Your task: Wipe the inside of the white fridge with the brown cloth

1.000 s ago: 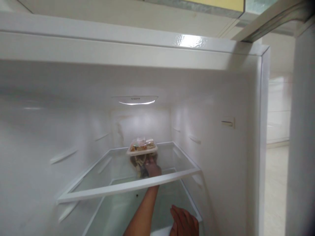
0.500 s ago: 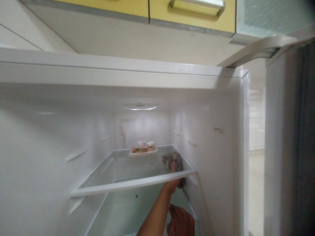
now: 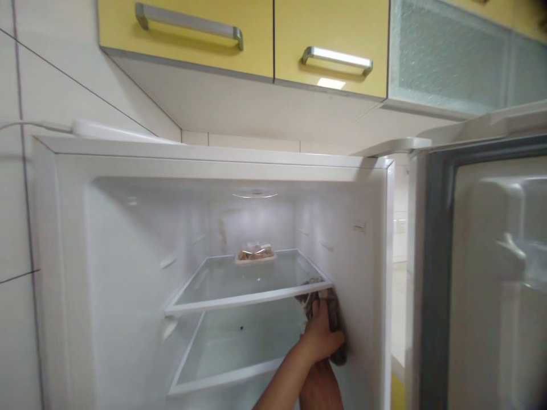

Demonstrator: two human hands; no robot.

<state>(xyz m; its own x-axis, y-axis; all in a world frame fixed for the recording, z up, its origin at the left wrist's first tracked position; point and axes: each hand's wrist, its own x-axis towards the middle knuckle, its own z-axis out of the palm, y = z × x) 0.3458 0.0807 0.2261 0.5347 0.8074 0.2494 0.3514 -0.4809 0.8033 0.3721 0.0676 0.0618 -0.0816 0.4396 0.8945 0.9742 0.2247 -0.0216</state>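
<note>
Left fingers [image 3: 317, 310] grip a brown cloth [image 3: 335, 312] beside the fridge wall [image 3: 365, 285]

White-rimmed glass upper shelf [image 3: 231, 282], food tray [image 3: 255, 255] near its back, lower shelf [image 3: 226, 356] beneath

From your head camera just outside the open fridge [image 3: 213, 169], you face its back wall [image 3: 252, 219], seeing the upper shelf [image 3: 231, 279] from above, yellow cabinets [image 3: 342, 28] overhead and the door [image 3: 478, 256] at right.
</note>
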